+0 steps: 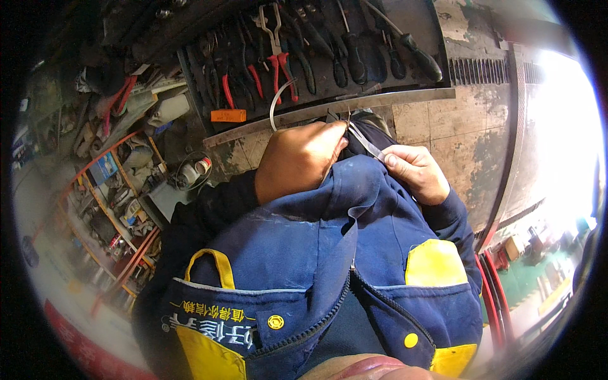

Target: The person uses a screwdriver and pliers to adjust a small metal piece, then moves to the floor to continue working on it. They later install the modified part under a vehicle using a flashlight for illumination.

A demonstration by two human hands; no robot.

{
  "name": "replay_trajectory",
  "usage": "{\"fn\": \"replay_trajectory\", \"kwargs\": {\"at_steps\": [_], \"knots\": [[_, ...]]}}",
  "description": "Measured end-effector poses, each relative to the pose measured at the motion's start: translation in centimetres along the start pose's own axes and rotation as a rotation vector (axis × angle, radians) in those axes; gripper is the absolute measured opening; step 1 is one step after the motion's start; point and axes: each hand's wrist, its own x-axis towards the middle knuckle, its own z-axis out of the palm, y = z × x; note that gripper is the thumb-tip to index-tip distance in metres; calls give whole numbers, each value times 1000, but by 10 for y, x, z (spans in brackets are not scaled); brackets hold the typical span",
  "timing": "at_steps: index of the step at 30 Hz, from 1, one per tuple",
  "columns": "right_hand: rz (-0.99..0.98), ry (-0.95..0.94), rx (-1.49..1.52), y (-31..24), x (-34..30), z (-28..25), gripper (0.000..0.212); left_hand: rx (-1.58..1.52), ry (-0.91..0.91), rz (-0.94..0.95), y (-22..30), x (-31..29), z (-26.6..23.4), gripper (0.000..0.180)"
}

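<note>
My right hand (418, 174) pinches the near end of a pale, narrow, shiny strip (368, 144) between thumb and forefinger. From there the strip runs up and left to the fingertips of my left hand (301, 155). Those fingers are curled closed in front of my jacket, back of the hand up, and what is inside them is hidden. Dark cloth or a dark object (364, 130) lies just behind the strip; I cannot tell which. Beyond my left hand a thin white curved strip (273, 107) rises toward the tools; whether it belongs to the same piece is unclear.
Ahead is an open tool drawer (392, 98) holding pliers (277, 60) with red handles and several screwdrivers (421, 58). An orange block (228, 115) sits at its front edge. To the left stands a cluttered orange-framed rack (123, 221). Red bars (494, 291) rise at the right.
</note>
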Motion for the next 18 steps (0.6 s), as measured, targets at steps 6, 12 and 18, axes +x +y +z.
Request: {"fn": "replay_trajectory", "kwargs": {"at_steps": [6, 12, 18], "knots": [[-6, 21, 47, 8, 0, -3, 26, 83, 3, -1, 1, -3, 1, 25], [-30, 72, -16, 8, -3, 2, 24, 41, 15, -24, 0, -2, 2, 24], [-91, 134, -224, 2, -6, 16, 23, -32, -14, -64, 1, -2, 0, 23]]}}
